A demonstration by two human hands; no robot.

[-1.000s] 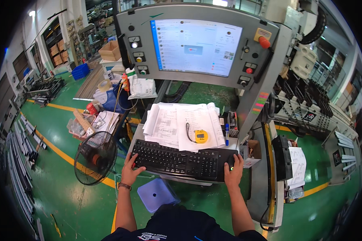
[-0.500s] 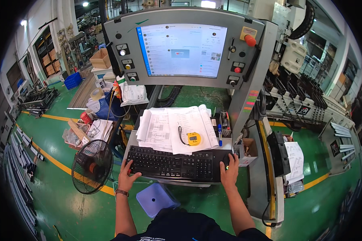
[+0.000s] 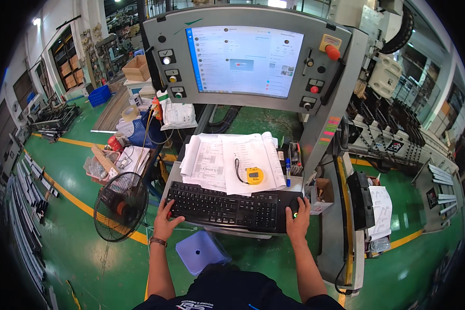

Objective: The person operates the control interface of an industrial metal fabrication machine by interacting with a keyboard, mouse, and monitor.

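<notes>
My left hand (image 3: pixel 165 221) rests at the left end of a black keyboard (image 3: pixel 222 206), thumb stretched apart from the fingers, holding nothing. A small red thing shows beside those fingers. At the keyboard's right side, my right hand (image 3: pixel 298 219) is around a dark computer mouse (image 3: pixel 295 205), which is partly hidden; a small yellow-green glow shows between thumb and fingers. Behind the keyboard lie printed drawing sheets (image 3: pixel 204 164), curled at the sides. On them sits a yellow tape measure (image 3: pixel 254 176) with a black wrist strap. A blue marker (image 3: pixel 288 173) lies to their right.
Above the papers stands a grey control panel with a lit screen (image 3: pixel 245 64) and a red push button (image 3: pixel 332 51). A black fan (image 3: pixel 121 206) is at the left, a blue stool (image 3: pixel 201 251) below the keyboard. Machinery (image 3: pixel 390 124) fills the right side.
The whole view has shifted slightly, so the panel and desk appear a little further right. Both hands stay at the keyboard and mouse, with hardly any movement.
</notes>
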